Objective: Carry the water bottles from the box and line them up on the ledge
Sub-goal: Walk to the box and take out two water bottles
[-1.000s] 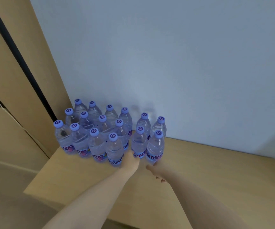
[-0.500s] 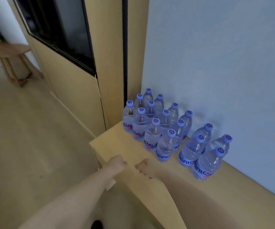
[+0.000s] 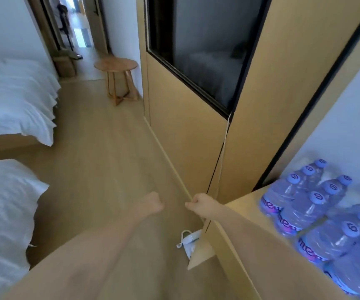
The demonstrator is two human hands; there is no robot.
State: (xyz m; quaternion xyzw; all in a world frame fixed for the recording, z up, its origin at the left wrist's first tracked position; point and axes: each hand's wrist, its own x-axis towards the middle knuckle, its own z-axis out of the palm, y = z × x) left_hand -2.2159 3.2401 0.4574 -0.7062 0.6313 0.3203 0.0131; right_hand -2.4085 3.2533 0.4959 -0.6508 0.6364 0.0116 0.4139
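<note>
Floor (image 3: 109, 159) runs open through centre frame, beds (image 3: 12, 100) along left edge, round stool (image 3: 116, 66) upper centre, wood panel wall w/ dark window (image 3: 196, 50) upper right. Ledge (image 3: 250, 234) corner juts in at lower right; white bag (image 3: 188, 241) lies on floor just beside its base.

Head view, grips: left hand (image 3: 150, 205) centre-low, fingers curled into loose fist, holds nothing, over bare floor. Right hand (image 3: 199, 204) just beside ledge corner, fingers also curled, nothing in it; can't tell if it touches the edge.

Water bottles (image 3: 317, 213) stand packed together on ledge at right edge, against pale wall, well right of both hands, blurred.
</note>
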